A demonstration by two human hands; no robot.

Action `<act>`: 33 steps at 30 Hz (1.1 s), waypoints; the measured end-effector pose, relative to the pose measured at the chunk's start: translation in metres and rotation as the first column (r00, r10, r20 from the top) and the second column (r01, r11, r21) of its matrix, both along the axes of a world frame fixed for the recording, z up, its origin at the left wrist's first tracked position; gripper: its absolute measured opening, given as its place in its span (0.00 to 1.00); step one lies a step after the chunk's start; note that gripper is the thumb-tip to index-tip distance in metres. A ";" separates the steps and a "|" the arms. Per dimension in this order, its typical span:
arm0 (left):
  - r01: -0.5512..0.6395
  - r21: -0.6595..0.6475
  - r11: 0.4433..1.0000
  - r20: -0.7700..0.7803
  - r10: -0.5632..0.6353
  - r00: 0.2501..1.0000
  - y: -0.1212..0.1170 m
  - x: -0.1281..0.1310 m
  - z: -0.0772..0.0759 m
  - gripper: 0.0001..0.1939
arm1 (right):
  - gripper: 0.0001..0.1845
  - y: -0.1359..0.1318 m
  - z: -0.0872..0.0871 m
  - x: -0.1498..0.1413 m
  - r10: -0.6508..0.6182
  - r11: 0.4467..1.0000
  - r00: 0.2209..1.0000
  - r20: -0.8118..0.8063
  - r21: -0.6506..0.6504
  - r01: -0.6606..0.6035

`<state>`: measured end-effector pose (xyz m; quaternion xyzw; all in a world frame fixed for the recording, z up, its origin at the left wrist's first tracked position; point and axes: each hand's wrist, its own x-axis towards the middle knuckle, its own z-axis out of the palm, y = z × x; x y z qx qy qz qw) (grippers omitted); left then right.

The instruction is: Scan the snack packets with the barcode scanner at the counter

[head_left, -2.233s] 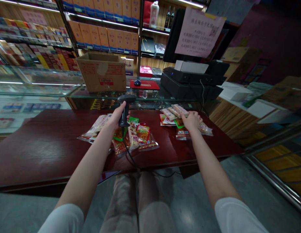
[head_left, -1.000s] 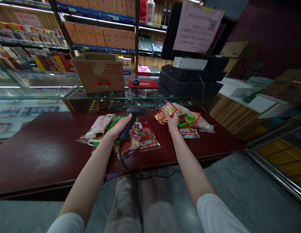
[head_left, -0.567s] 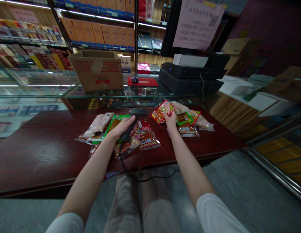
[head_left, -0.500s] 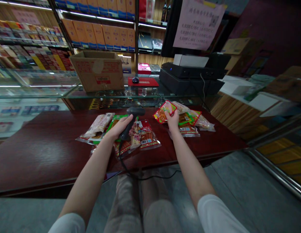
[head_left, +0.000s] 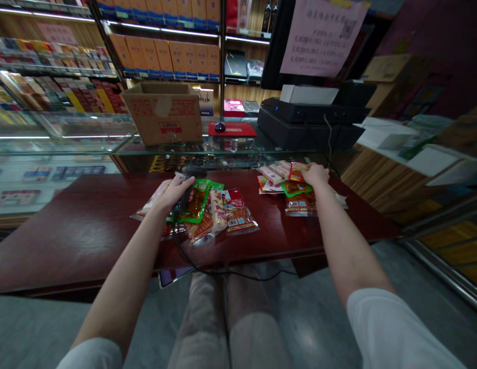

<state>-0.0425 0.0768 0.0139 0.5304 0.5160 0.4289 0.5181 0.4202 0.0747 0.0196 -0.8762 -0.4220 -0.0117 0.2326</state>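
Observation:
My left hand (head_left: 174, 191) is closed around a black barcode scanner (head_left: 184, 190), held low over a heap of snack packets (head_left: 213, 212) on the dark red table (head_left: 69, 230). The scanner's cable (head_left: 223, 271) drops over the table's front edge. My right hand (head_left: 316, 175) rests at the right pile of packets (head_left: 296, 192), fingers on a red snack packet (head_left: 297, 171) at the pile's top. Pale sausage packs (head_left: 275, 172) lie just left of that hand.
Behind the table runs a glass counter (head_left: 119, 146) bearing a cardboard box (head_left: 163, 113), a red mouse pad with a mouse (head_left: 231, 128) and a black till with printer (head_left: 311, 120). Shelves of goods fill the back left. A notice sheet (head_left: 323, 36) hangs above. My knees (head_left: 223, 318) show below.
My right hand carried the red packet from in front of the scanner over to the right pile. My left hand lowered the scanner toward the left heap.

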 end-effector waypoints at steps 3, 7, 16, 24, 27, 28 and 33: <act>0.080 -0.077 0.994 0.092 -0.072 0.993 0.004 0.013 -0.008 0.17 | 0.21 -0.007 -0.010 -0.006 0.019 0.995 1.000 -0.013 0.096 -0.018; 0.116 -0.160 0.980 0.242 -0.075 0.967 0.012 0.032 -0.022 0.18 | 0.24 -0.038 -0.024 -0.066 0.354 0.837 0.935 0.030 0.436 -0.331; -0.068 0.126 0.990 0.020 0.066 0.998 -0.003 0.007 0.000 0.19 | 0.56 -0.090 -0.088 -0.224 0.741 0.672 0.617 -0.265 0.280 -0.686; -0.217 0.027 0.976 0.063 0.215 0.975 0.008 -0.044 -0.010 0.16 | 0.52 -0.047 -0.086 -0.220 0.752 0.659 0.631 -0.191 0.197 -0.726; -0.159 0.036 0.987 0.085 0.156 0.984 0.010 -0.031 -0.013 0.16 | 0.57 -0.033 -0.083 -0.213 0.781 0.613 0.568 -0.258 0.149 -0.776; -0.139 0.030 0.990 0.084 0.137 0.987 0.010 -0.026 -0.012 0.16 | 0.58 -0.029 -0.082 -0.207 0.778 0.613 0.551 -0.302 0.174 -0.770; -0.178 0.054 0.982 0.072 0.174 0.982 0.007 -0.018 0.000 0.17 | 0.37 -0.009 -0.087 -0.160 0.602 0.798 0.690 -0.402 0.283 -0.532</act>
